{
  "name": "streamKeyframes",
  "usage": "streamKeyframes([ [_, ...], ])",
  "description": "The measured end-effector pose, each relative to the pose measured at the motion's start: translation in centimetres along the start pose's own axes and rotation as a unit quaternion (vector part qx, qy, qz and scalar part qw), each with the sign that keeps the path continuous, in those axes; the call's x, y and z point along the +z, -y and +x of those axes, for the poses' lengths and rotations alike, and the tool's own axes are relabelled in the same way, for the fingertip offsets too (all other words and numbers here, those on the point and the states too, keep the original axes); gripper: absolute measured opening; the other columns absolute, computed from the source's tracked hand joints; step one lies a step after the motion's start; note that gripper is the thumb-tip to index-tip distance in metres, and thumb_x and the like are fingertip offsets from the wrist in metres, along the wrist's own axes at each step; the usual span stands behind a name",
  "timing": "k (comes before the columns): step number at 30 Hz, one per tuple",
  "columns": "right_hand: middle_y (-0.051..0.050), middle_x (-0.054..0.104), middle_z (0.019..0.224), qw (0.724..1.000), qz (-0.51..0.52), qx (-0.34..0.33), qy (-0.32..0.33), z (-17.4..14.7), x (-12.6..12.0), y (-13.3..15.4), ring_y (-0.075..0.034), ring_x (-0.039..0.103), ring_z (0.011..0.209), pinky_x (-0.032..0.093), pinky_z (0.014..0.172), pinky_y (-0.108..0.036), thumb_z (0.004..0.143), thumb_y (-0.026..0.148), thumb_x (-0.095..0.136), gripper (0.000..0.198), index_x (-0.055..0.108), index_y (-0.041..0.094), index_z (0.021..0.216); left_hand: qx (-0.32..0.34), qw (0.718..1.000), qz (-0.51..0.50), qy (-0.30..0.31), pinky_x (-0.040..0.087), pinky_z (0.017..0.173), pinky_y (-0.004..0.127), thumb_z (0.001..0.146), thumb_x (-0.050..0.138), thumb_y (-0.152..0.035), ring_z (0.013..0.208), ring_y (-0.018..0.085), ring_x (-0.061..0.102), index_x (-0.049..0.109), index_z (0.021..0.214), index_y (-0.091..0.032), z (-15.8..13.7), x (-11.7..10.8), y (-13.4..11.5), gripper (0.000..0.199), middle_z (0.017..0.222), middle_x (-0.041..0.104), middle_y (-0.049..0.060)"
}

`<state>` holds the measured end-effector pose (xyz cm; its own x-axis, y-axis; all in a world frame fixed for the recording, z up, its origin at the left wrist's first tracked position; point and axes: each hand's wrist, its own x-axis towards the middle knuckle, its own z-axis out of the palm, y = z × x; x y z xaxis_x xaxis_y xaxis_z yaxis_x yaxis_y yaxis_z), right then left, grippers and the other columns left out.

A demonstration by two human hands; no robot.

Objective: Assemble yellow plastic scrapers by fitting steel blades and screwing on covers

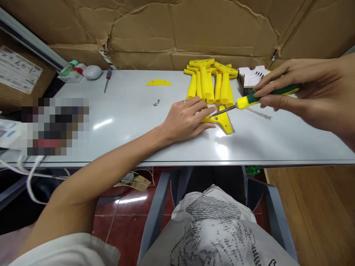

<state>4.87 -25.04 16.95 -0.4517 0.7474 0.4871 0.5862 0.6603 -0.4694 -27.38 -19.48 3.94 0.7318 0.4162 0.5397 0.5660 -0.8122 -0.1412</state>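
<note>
A yellow scraper (226, 123) lies on the white table, with its wide head angled toward the front edge. My left hand (190, 117) is closed on its left part and presses it against the tabletop, hiding some of it. In my right hand (302, 87) is a screwdriver (251, 99) with a green and yellow handle. Its shaft slants down to the left, and the tip meets the scraper beside my left fingers. Behind my left hand, several more yellow scrapers (206, 79) lie heaped together. A thin metal blade (257, 113) rests below my right hand.
A loose yellow plate (158, 82) and small screws (156, 102) lie left of my hands. Farther left are another screwdriver (107, 79) and a white mouse (93, 72). A small box (251, 75) stands beside the scraper heap. Cardboard (177, 29) walls the table's back.
</note>
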Motion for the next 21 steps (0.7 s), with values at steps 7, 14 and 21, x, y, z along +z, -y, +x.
streamKeyframes([
  [7,-0.004,0.088,0.121,0.997,-0.012,0.048,-0.057,-0.7,0.2,-0.1,-0.026,0.083,0.115,0.064,0.103,-0.045,0.099,0.036,0.089,0.008,0.094,0.034,0.104,-0.011,1.000,-0.020,-0.015,0.048,0.074,0.040,0.130,0.035,-0.043,0.096,0.026,0.072,0.077,0.102,-0.021,0.2,-0.1,0.0,0.055,0.098,0.082,0.009],
  [14,-0.013,0.090,0.115,0.964,-0.193,0.023,-0.183,-5.8,0.9,-6.4,-0.032,0.086,0.109,0.066,0.100,-0.050,0.103,0.036,0.081,0.014,0.094,0.030,0.107,-0.150,0.987,0.048,0.041,0.050,0.083,0.039,0.127,0.030,-0.064,0.095,0.025,0.066,0.085,0.115,-0.019,-1.0,-4.2,6.9,0.072,0.109,0.082,0.014],
  [21,-0.008,0.090,0.106,0.948,-0.126,-0.023,-0.293,-8.2,5.6,-12.0,-0.027,0.086,0.097,0.064,0.088,-0.044,0.095,0.033,0.087,0.014,0.096,0.033,0.106,-0.297,0.897,0.059,0.321,0.037,0.076,0.034,0.114,0.050,-0.070,0.084,0.021,0.055,0.090,0.109,-0.026,-3.2,-8.3,13.7,0.060,0.098,0.081,0.005],
])
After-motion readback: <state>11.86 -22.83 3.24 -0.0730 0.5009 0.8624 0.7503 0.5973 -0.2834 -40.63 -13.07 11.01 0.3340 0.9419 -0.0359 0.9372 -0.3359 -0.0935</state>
